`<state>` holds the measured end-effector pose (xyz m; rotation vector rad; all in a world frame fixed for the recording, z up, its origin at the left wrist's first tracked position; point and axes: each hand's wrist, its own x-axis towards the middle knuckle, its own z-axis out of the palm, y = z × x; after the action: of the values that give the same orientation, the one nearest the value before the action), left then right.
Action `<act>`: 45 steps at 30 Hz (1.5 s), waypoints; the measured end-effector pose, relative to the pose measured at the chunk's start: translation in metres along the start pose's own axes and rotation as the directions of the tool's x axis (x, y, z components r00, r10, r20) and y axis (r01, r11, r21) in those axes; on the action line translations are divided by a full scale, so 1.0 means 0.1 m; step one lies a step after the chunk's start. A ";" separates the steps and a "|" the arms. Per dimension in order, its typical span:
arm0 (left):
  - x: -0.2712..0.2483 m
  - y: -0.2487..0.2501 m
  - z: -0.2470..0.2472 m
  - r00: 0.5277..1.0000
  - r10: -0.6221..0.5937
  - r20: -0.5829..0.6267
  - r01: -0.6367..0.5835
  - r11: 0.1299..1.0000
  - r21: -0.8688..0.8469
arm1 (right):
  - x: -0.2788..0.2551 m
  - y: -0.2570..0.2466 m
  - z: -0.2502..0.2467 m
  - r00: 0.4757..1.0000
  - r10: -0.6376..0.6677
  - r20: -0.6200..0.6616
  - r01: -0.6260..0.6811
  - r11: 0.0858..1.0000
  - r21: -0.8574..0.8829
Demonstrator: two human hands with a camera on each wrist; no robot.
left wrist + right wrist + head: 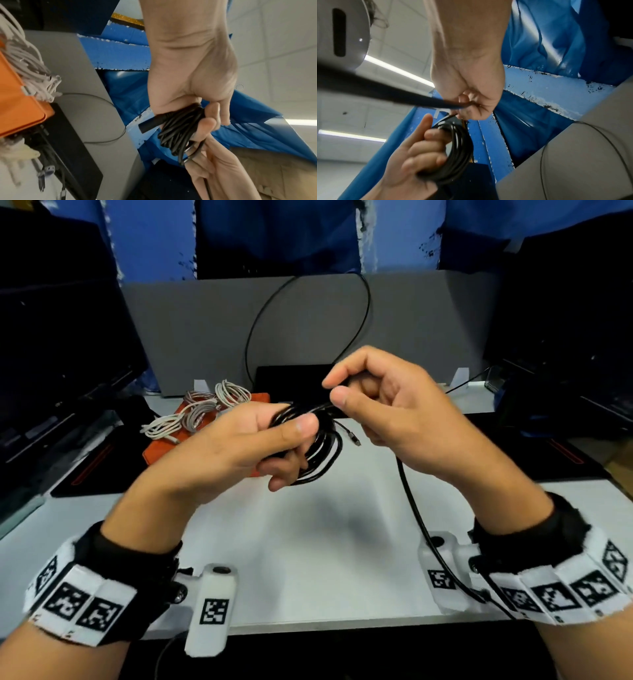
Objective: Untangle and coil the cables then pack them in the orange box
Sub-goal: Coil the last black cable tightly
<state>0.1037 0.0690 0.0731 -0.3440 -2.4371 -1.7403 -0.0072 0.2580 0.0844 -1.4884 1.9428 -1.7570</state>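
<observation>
A black cable coil [320, 446] [181, 128] [458, 147] of several loops hangs above the white table, and my left hand [260, 440] [419, 152] grips it with thumb on top and fingers curled under. My right hand [376, 402] [471, 97] pinches a strand of the same cable just right of the coil. From there the loose black cable [308, 302] arcs in a big loop over the grey divider behind. A small plug end [354, 440] dangles from the coil. The orange box [164, 450] [18, 101] lies at the left with coiled white cables [202, 409] [29, 65] on it.
A grey divider panel [205, 330] stands along the back of the white table [325, 542]. Dark monitors [58, 354] flank both sides. A black box [287, 378] sits behind the hands. Another black cable [421, 518] runs down past my right wrist.
</observation>
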 end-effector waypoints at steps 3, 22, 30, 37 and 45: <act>0.04 0.00 0.04 0.993 0.039 -0.113 -0.060 0.981 -0.185 | -0.01 0.10 0.14 0.991 -0.096 -0.095 0.066 0.956 -0.286; 0.08 0.10 0.11 0.982 0.082 -0.170 -0.188 0.497 -0.847 | 0.00 0.19 0.43 1.000 0.023 -0.019 -0.017 0.957 0.289; 0.13 0.00 0.02 0.770 0.207 -0.604 -0.297 0.954 -0.051 | -0.15 0.28 0.54 0.878 0.222 0.423 -0.075 0.939 -0.337; 0.07 -0.12 -0.01 0.958 0.175 -0.226 -0.007 0.805 0.593 | -0.11 -0.04 0.20 0.975 -0.030 0.220 0.133 0.871 -0.473; 0.01 -0.06 0.09 0.989 0.129 0.071 -0.121 0.986 -0.112 | -0.06 0.02 0.11 0.984 -0.177 -0.019 0.146 0.864 -0.482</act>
<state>0.1010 0.0755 0.0653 -0.5747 -2.3223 -1.8404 0.0014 0.2547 0.0762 -1.8066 2.4875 -1.4511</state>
